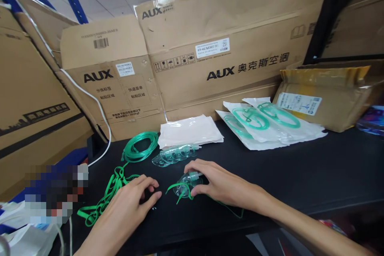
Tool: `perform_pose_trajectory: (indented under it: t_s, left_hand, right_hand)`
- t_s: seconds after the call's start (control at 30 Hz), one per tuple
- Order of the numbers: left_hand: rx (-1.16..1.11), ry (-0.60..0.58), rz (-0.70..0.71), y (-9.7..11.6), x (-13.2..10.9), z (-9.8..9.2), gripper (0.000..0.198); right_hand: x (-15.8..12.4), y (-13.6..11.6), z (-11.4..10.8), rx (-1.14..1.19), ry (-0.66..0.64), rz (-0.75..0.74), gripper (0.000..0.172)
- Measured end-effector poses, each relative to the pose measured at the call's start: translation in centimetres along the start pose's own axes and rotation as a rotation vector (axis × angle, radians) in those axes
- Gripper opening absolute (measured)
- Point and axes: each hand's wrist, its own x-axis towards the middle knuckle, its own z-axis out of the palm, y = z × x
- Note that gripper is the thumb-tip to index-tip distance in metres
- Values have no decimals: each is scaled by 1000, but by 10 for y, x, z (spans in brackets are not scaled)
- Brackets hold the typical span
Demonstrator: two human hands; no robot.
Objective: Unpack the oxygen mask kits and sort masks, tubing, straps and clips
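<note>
My right hand (220, 184) curls over a clear plastic breathing mask (187, 182) with a green strap, lying on the black table (300, 168). Its fingers press on the mask's top. My left hand (133, 204) rests on the table just left of the mask, fingers bent down with the tips touching the surface near a tiny dark item I cannot make out. Green elastic straps (103, 200) lie in a loose pile beside the left hand. Behind them sit a coil of green tubing (141, 148) and a row of stacked clear masks (174, 154).
A stack of empty clear bags (189, 132) lies behind the masks. Sealed packs with green tubing (264, 122) sit at the right, next to an open carton (324, 96). Large AUX cardboard boxes (228, 44) wall the table's back. A white cable (90, 100) hangs at left.
</note>
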Motion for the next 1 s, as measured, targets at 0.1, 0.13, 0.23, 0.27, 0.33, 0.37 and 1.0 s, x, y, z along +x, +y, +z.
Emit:
perform_pose_trajectory:
  t_s: [0.1, 0.13, 0.23, 0.27, 0.33, 0.37, 1.0]
  left_hand:
    - [-69, 88, 45, 17, 1, 0, 27]
    - [-101, 115, 59, 25, 3, 1, 27]
    - [-211, 186, 105, 52, 9, 6, 28]
    - [-244, 206, 126, 60, 12, 8, 29]
    - [-302, 232, 176, 72, 18, 14, 30]
    - [-330, 241, 199, 76, 21, 17, 31]
    - [-352, 160, 187, 85, 30, 40, 36]
  right_hand:
    - [-2, 1, 1, 47, 93, 15, 35]
    - [-2, 1, 0, 64, 148, 10, 35]
    - [-1, -6, -3, 176, 309, -35, 34]
    - [-1, -8, -4, 224, 343, -53, 33]
    - [-3, -12, -5, 296, 360, -80, 31]
    - [-4, -12, -6, 319, 350, -89, 30]
    - [-18, 18, -62, 237, 443, 95, 42]
